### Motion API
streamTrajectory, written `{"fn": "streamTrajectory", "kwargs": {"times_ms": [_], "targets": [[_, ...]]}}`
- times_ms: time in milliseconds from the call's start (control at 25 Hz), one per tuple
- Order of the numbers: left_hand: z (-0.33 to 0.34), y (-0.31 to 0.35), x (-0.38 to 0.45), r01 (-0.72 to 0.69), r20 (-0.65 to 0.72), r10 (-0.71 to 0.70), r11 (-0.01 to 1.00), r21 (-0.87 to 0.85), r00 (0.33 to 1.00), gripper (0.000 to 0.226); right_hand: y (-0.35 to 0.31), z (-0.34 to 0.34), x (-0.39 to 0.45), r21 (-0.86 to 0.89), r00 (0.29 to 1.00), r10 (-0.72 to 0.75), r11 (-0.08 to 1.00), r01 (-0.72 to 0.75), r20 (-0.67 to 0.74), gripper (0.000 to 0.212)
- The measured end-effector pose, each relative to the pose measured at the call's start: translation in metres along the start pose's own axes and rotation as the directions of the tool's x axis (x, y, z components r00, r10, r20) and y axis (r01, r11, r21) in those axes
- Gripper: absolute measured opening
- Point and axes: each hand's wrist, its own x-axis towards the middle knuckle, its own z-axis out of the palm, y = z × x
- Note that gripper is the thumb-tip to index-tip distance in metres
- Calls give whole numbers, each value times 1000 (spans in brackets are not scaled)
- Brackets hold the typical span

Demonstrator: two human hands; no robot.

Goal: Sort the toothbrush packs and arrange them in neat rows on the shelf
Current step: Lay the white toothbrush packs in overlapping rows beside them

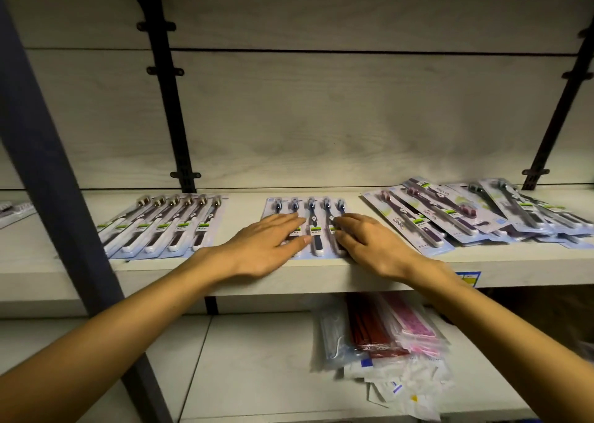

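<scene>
Both hands lie flat at frame centre on the row of blue toothbrush packs (pixel 310 226). Left hand (pixel 266 245): fingers straight, pressing the left packs of the row. Right hand (pixel 369 245): fingers lightly bent, resting on the right packs, gripping nothing. Left of centre, a row of white-handled packs (pixel 164 226) lies on the shelf (pixel 482 262). At right, an unsorted pile of purple and grey packs (pixel 475 213) overlaps loosely. Lower right, bagged items (pixel 385 336) sit on the lower shelf (pixel 257 358).
</scene>
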Motion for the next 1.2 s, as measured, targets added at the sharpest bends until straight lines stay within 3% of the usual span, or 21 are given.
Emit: {"fn": "streamTrajectory", "kwargs": {"times_ms": [280,520,840,1200], "targets": [[-1,6,-21,-8,-3,8,998,57,1000,72,-17,9,-2,-87,1000,9,996,-9,4,46],[-8,-31,-47,18,-70,-12,997,80,997,80,-54,27,13,-94,999,-22,995,25,34,49],[-15,-64,-75,99,-208,-79,991,88,975,57,-99,45,32,-102,994,-77,991,84,73,47],[-18,-82,-77,255,-304,-223,965,69,926,57,-125,59,52,-76,991,-79,993,87,107,45]]}}
